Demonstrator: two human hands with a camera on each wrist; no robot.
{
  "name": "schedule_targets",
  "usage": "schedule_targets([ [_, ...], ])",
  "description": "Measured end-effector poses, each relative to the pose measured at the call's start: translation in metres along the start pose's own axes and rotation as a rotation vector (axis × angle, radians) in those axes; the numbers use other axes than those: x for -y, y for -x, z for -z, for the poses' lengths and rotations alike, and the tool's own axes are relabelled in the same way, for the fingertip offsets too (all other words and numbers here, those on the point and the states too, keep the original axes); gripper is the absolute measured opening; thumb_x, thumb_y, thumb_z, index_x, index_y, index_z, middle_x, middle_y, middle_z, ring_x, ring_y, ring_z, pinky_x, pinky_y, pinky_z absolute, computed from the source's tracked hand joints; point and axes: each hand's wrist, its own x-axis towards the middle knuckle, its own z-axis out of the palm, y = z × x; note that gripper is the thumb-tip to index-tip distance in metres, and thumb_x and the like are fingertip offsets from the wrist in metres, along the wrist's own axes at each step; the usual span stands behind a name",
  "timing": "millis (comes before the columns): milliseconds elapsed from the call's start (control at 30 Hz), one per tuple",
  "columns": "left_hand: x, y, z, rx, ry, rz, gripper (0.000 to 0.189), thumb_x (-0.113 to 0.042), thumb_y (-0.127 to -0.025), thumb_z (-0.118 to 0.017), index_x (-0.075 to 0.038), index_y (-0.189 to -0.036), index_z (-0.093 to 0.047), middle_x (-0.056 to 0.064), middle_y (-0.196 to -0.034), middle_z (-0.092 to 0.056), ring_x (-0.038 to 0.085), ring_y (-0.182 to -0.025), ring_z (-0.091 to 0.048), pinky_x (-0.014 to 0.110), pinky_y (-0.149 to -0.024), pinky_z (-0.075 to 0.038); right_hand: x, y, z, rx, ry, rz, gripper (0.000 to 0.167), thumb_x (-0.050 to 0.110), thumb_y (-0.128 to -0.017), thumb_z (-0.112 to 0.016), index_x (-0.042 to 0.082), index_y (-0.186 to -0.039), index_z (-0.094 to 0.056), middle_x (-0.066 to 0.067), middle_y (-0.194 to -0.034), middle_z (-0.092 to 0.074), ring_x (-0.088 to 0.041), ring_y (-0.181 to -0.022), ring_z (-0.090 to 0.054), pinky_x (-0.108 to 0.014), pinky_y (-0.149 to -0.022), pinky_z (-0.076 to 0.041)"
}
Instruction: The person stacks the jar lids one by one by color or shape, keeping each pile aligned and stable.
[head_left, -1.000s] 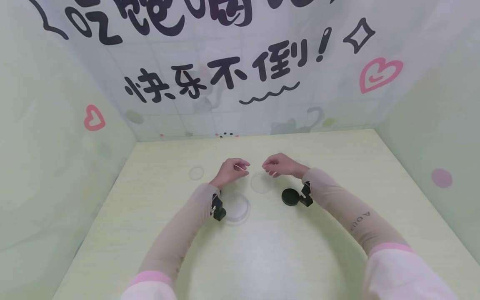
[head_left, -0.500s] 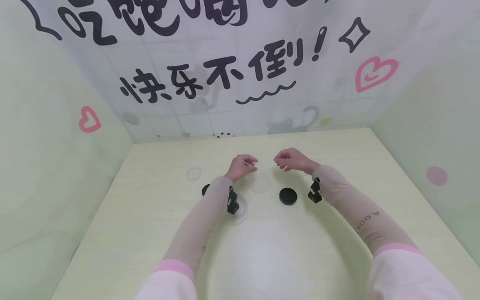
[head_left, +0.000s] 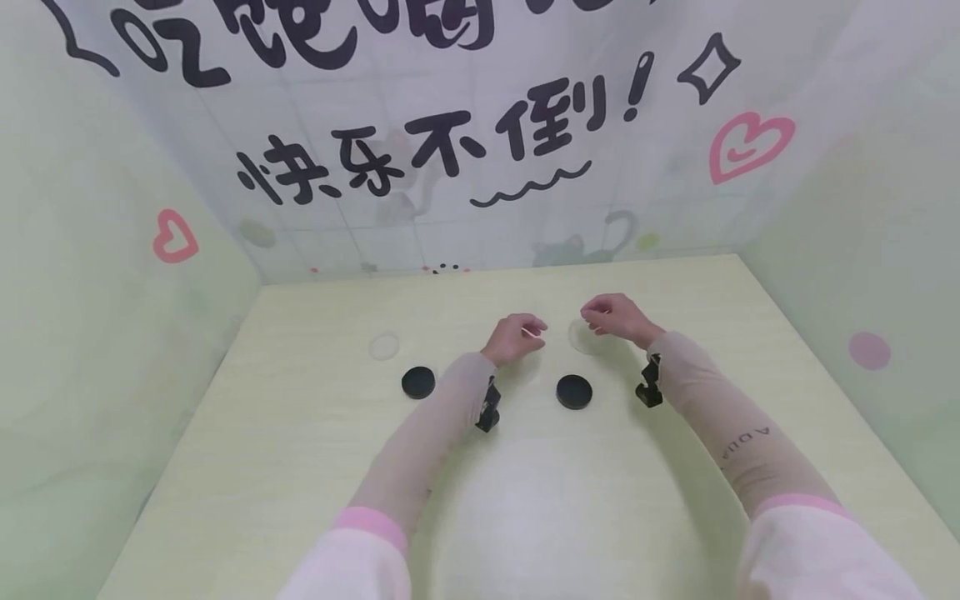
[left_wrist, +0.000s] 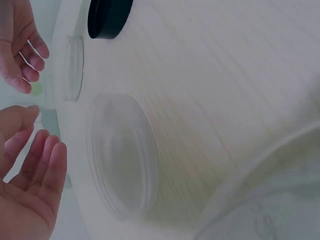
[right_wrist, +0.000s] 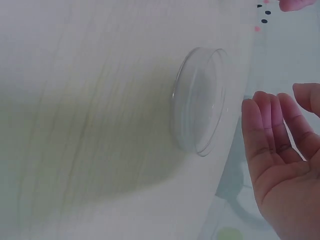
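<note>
My left hand (head_left: pixel 514 339) hovers above the table's middle with relaxed fingers and thumb apart, holding nothing. In the left wrist view, a round clear dish (left_wrist: pixel 122 155) lies on the table beside that hand. My right hand (head_left: pixel 621 320) is also off the table, its fingers loosely bent around nothing. Nearest to it in the head view is a faint, clear round dish (head_left: pixel 579 338). The right wrist view shows a shallow clear dish (right_wrist: pixel 200 100) on the tabletop, apart from the fingers (right_wrist: pixel 257 135).
One black round lid (head_left: pixel 573 392) lies between the forearms, and another black lid (head_left: pixel 417 382) lies left of the left arm. A clear ring-like piece (head_left: pixel 384 346) sits farther left. Part of a larger clear container (left_wrist: pixel 270 210) enters the left wrist view. Printed fabric walls (head_left: pixel 450 225) enclose the table.
Both hands have moved to the right, staying empty. The left forearm now uncovers the left black lid and covers where the stacked clear dish showed earlier.
</note>
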Motion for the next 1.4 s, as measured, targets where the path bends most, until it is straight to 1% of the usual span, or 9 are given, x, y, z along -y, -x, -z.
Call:
schedule_targets([
  [133,-0.006,-0.004,-0.008,0.008,0.039,-0.009,0.031,-0.007,-0.080,-0.063,-0.002,-0.111,-0.058,0.011,-0.109,-0.059,0.021,-0.095,-0.056,0.022,-0.079,-0.045,-0.007,0.002,0.005,-0.041,0.018,-0.015,0.032,0.013,-0.090,-0.050,-0.010,-0.111,-0.051,-0.030,-0.107,-0.053,-0.039,-0.095,-0.053,-0.035,-0.076,-0.050],
  [300,-0.015,-0.008,-0.018,0.017,0.068,-0.006,0.037,-0.009,-0.081,-0.062,-0.003,-0.117,-0.054,0.011,-0.116,-0.055,0.023,-0.102,-0.054,0.023,-0.083,-0.043,-0.015,0.004,0.009,-0.101,0.051,-0.027,0.034,0.020,-0.091,-0.050,-0.007,-0.111,-0.053,-0.026,-0.107,-0.054,-0.038,-0.094,-0.054,-0.036,-0.078,-0.048],
  [400,-0.020,-0.009,-0.024,0.040,0.087,0.022,0.040,-0.011,-0.082,-0.062,-0.004,-0.120,-0.051,0.010,-0.119,-0.053,0.022,-0.105,-0.053,0.023,-0.085,-0.043,-0.020,0.005,0.010,-0.124,0.048,-0.049,0.036,0.024,-0.091,-0.050,-0.006,-0.110,-0.053,-0.026,-0.107,-0.053,-0.038,-0.093,-0.054,-0.039,-0.079,-0.046],
  [533,-0.020,-0.012,-0.033,0.060,0.105,0.070,0.043,-0.015,-0.083,-0.061,-0.006,-0.123,-0.049,0.009,-0.123,-0.050,0.022,-0.108,-0.051,0.024,-0.086,-0.043,-0.028,0.008,0.010,-0.148,0.042,-0.075,0.037,0.022,-0.090,-0.050,-0.007,-0.112,-0.051,-0.027,-0.107,-0.053,-0.038,-0.092,-0.053,-0.042,-0.078,-0.046],
  [667,-0.020,-0.014,-0.040,0.061,0.112,0.094,0.046,-0.017,-0.085,-0.059,-0.006,-0.127,-0.045,0.011,-0.127,-0.047,0.024,-0.111,-0.049,0.028,-0.087,-0.042,-0.036,0.011,0.010,-0.172,0.023,-0.092,0.041,0.019,-0.090,-0.051,-0.009,-0.119,-0.045,-0.027,-0.109,-0.050,-0.037,-0.093,-0.053,-0.037,-0.074,-0.049],
  [800,-0.021,-0.017,-0.047,0.063,0.128,0.136,0.049,-0.020,-0.085,-0.059,-0.007,-0.130,-0.041,0.012,-0.129,-0.044,0.024,-0.114,-0.046,0.031,-0.090,-0.041,-0.042,0.013,0.009,-0.162,0.012,-0.121,0.044,0.016,-0.089,-0.051,-0.009,-0.124,-0.039,-0.027,-0.111,-0.048,-0.037,-0.090,-0.055,-0.032,-0.069,-0.050],
  [1000,-0.020,-0.019,-0.056,0.057,0.145,0.188,0.053,-0.024,-0.084,-0.059,-0.009,-0.131,-0.040,0.010,-0.131,-0.043,0.022,-0.116,-0.045,0.031,-0.091,-0.039,-0.046,0.011,0.005,-0.123,0.002,-0.133,0.042,0.010,-0.089,-0.052,-0.010,-0.123,-0.041,-0.027,-0.111,-0.048,-0.034,-0.097,-0.052,-0.029,-0.072,-0.049],
  [1233,-0.017,-0.022,-0.060,0.036,0.160,0.199,0.053,-0.024,-0.084,-0.059,-0.009,-0.131,-0.040,0.009,-0.131,-0.043,0.021,-0.116,-0.044,0.030,-0.092,-0.039,-0.045,0.010,0.004,-0.118,0.033,-0.134,0.036,0.007,-0.088,-0.050,-0.011,-0.120,-0.045,-0.028,-0.112,-0.050,-0.032,-0.097,-0.053,-0.028,-0.076,-0.048],
  [1400,-0.012,-0.024,-0.060,0.019,0.174,0.215,0.052,-0.025,-0.084,-0.059,-0.011,-0.131,-0.042,0.007,-0.130,-0.045,0.020,-0.118,-0.042,0.031,-0.094,-0.036,-0.046,0.010,0.005,-0.120,0.048,-0.142,0.035,0.006,-0.088,-0.049,-0.010,-0.119,-0.047,-0.027,-0.111,-0.052,-0.025,-0.089,-0.055,-0.025,-0.072,-0.048],
])
